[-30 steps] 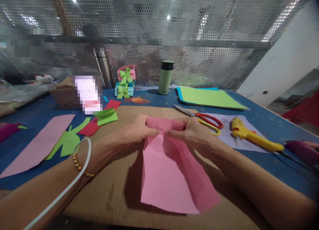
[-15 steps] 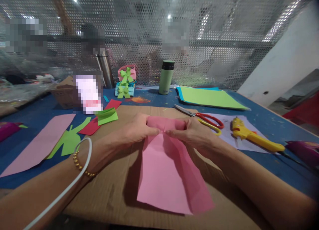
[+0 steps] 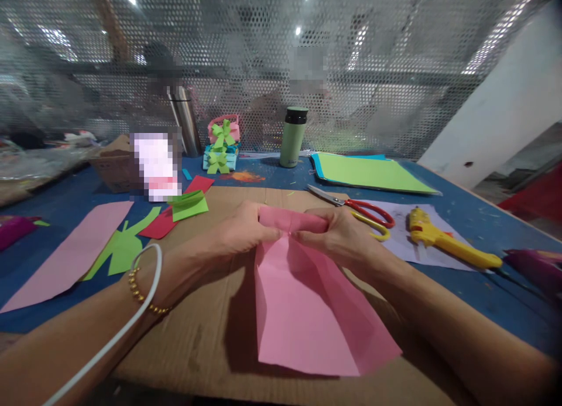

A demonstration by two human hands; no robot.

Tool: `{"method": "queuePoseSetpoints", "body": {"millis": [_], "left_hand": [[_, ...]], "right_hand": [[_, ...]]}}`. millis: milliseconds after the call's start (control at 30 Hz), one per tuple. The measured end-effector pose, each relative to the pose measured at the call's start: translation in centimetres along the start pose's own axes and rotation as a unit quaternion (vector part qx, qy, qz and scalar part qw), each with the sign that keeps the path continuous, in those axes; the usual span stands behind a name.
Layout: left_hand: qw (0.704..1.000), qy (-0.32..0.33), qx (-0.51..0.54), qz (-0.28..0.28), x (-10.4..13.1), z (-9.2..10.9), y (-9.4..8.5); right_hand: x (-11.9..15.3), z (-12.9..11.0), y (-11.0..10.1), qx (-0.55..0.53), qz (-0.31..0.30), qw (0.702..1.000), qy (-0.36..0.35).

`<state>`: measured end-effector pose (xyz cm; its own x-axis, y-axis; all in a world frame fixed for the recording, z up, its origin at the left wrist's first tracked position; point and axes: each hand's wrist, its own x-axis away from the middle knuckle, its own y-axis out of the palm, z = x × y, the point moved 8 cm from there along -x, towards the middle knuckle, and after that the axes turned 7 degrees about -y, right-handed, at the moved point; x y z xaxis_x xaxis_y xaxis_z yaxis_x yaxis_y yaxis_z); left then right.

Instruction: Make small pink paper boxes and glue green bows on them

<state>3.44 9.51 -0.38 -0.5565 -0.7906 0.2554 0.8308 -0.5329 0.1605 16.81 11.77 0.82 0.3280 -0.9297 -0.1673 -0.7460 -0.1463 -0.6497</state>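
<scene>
A sheet of pink paper (image 3: 302,312) is held above a piece of brown cardboard (image 3: 184,335), its far end folded over. My left hand (image 3: 246,227) grips the left side of the fold, thumb pressed on the near face. On the right side, my right hand (image 3: 342,233) pinches the same fold. Both thumbtips almost meet at the middle, by a short vertical crease. The fingers behind the paper are hidden. From the fold, the loose part hangs toward me and bends along its right side.
Scissors (image 3: 351,204) and a yellow glue gun (image 3: 452,239) lie at right. Green sheets (image 3: 373,171) are stacked behind them. Pink (image 3: 70,253), green (image 3: 118,248) and red (image 3: 160,221) paper pieces lie left. A green tumbler (image 3: 293,136) and small paper bags (image 3: 222,154) stand at the back.
The loose near end of the pink paper has swung to the right and its right part has spread outward. Both hands stay almost in place, still on the fold.
</scene>
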Motion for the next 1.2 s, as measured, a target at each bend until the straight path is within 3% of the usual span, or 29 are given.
{"method": "queuePoseSetpoints", "body": {"millis": [167,333,533,1033,1200], "left_hand": [[1.0,-0.007,-0.007,0.024,-0.3,-0.2,-0.3],[0.995,0.002,-0.013,0.1,-0.7,-0.2,-1.5],[0.992,0.004,-0.042,0.121,-1.2,-0.4,-2.1],[0.996,-0.007,-0.036,0.085,-1.6,-0.6,-2.1],[0.994,-0.064,-0.033,0.086,-0.8,-0.8,-1.4]], "right_hand": [[0.2,-1.4,-0.3,0.025,0.018,0.999,-0.025],[0.3,-1.1,0.4,-0.036,-0.009,0.999,-0.026],[0.0,-0.9,0.7,-0.07,-0.023,0.996,-0.045],[-0.1,-0.7,1.0,-0.114,-0.011,0.993,-0.039],[-0.1,-0.6,1.3,-0.133,-0.018,0.991,-0.025]]}}
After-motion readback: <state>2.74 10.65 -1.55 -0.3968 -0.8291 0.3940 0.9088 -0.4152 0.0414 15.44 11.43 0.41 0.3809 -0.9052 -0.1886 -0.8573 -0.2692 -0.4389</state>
